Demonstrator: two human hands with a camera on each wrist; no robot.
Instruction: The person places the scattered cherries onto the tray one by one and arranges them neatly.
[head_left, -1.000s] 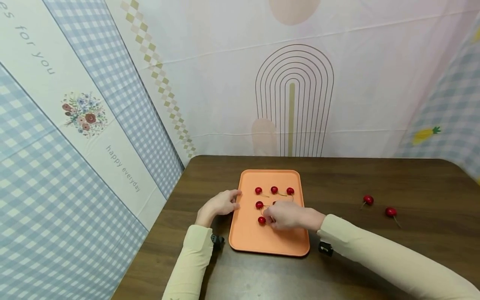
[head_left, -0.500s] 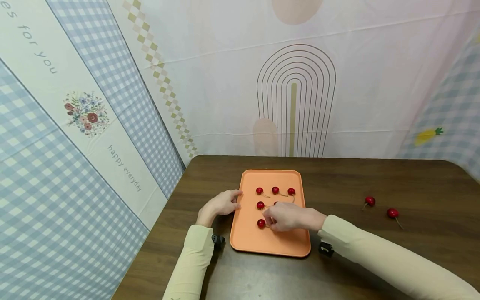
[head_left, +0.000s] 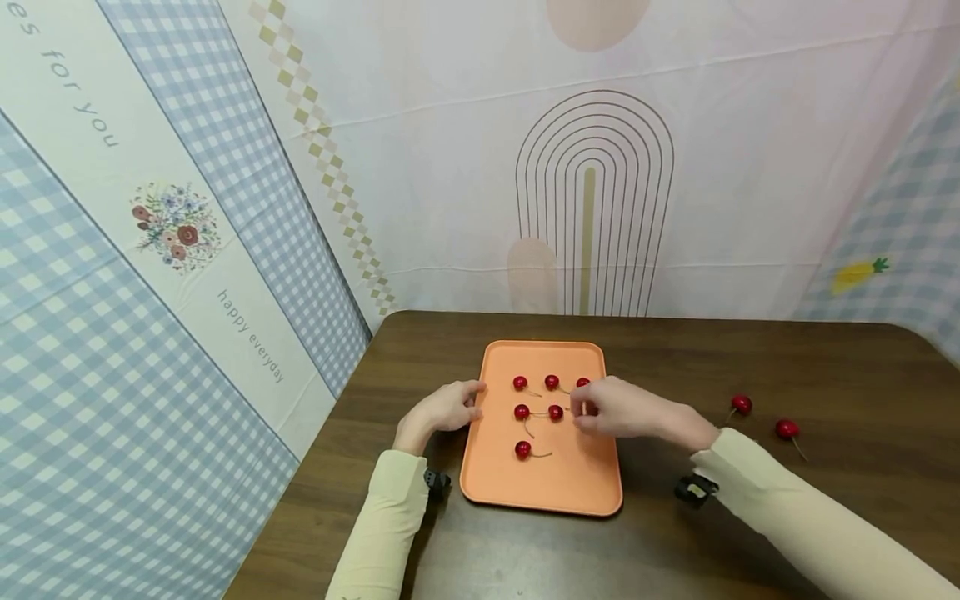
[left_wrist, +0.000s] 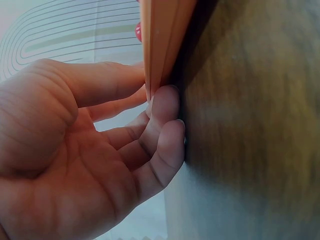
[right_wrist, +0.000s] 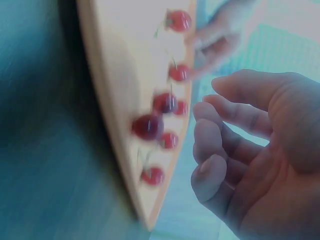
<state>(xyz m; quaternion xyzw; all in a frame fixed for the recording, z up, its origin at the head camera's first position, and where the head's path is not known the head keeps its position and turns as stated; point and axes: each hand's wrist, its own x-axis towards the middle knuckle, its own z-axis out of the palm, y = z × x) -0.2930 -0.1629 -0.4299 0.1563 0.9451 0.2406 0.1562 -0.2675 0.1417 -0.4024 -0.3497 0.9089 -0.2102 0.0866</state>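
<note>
An orange tray (head_left: pixel 540 479) lies on the dark wooden table and carries several red cherries with stems. One cherry (head_left: pixel 522 449) sits alone toward the front of the tray, with two rows behind it. My right hand (head_left: pixel 588 408) hovers over the tray's right side near the back-right cherry (head_left: pixel 582 383). In the right wrist view that right hand (right_wrist: pixel 210 97) has loosely bent fingers and holds nothing, beside the blurred tray (right_wrist: pixel 115 65). My left hand (head_left: pixel 468 400) is at the tray's left rim. Close up, the left hand (left_wrist: pixel 147 95) pinches the rim (left_wrist: pixel 160 30) between thumb and fingers.
Two more cherries (head_left: pixel 741 404) (head_left: pixel 786 428) lie on the bare table (head_left: pixel 825 375) to the right of the tray. Patterned fabric walls close in behind and on the left. The table's left edge runs close to my left forearm.
My right hand has lifted off the front cherry and moved right and back over the tray's right side. The front cherry now lies uncovered. The left hand has stayed put.
</note>
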